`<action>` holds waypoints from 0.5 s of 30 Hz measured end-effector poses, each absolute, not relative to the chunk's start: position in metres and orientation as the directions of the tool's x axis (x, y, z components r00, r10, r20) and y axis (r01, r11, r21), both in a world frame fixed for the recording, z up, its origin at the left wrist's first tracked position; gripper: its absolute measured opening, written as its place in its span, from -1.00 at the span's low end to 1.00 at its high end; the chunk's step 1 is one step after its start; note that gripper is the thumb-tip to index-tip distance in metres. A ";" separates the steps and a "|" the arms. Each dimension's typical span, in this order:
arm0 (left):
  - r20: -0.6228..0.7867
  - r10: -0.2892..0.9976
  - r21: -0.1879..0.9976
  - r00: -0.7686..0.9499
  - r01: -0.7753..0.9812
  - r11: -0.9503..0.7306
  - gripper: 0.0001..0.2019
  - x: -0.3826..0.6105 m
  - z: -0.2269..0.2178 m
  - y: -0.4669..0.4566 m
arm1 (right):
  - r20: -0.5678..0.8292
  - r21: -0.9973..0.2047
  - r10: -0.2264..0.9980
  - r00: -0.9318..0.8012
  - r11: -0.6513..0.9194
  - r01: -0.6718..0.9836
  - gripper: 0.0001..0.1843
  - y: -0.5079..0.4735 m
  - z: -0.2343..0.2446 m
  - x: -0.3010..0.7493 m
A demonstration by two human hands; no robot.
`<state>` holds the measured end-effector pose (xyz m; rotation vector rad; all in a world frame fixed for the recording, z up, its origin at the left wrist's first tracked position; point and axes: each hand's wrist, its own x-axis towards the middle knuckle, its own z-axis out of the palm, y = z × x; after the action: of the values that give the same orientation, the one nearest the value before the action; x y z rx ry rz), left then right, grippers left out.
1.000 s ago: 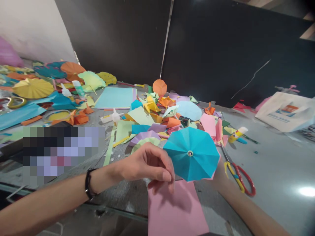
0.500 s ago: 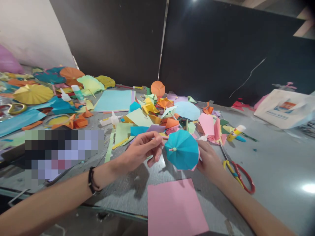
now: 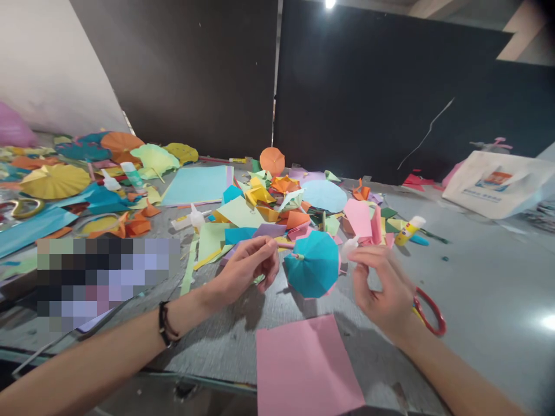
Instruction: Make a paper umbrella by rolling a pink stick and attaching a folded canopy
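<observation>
A small blue paper umbrella (image 3: 313, 264) hangs tilted just above the grey table (image 3: 477, 277), its top pointing left. My left hand (image 3: 247, 267) pinches the thin pink stick (image 3: 286, 245) that pokes out of the top. My right hand (image 3: 381, 286) is curled behind the canopy. Its fingertips are closed at the whitish stem end (image 3: 348, 247) on the umbrella's underside. How firm that grip is stays partly hidden. A black band circles my left wrist.
A pink paper sheet (image 3: 303, 370) lies at the near edge. Red and yellow scissors (image 3: 430, 315) sit under my right hand. Beyond are heaped paper scraps (image 3: 281, 199), a glue stick (image 3: 409, 230), a glue bottle (image 3: 193, 218), a white bag (image 3: 494, 182) and finished umbrellas (image 3: 54, 180) at far left.
The umbrella has dropped and tipped from facing me to pointing left. My left hand has taken hold of its pink tip. My right hand has come out from behind into view.
</observation>
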<state>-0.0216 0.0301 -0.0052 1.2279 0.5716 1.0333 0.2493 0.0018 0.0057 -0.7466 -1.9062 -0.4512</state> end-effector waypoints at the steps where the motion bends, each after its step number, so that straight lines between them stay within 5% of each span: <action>1: 0.159 0.874 0.949 0.460 -0.314 -0.007 -0.60 -0.021 -0.005 0.030 | 0.904 0.002 0.273 -0.329 0.767 0.642 -0.69 -0.001 0.009 0.248; 7: 0.131 0.878 0.964 0.460 -0.266 -0.005 -0.63 -0.020 -0.008 0.029 | 0.859 0.049 0.210 -0.467 0.874 0.484 -0.64 -0.012 0.013 0.243; 15: 0.149 0.877 0.964 0.458 -0.263 -0.027 -0.67 -0.020 -0.011 0.029 | 0.860 0.042 0.214 -0.462 0.874 0.483 -0.64 -0.013 0.013 0.243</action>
<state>-0.0197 0.0291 -0.0108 1.2823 0.6216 1.0112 0.2433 -0.0126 0.0130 -0.5053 -2.0615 -0.3461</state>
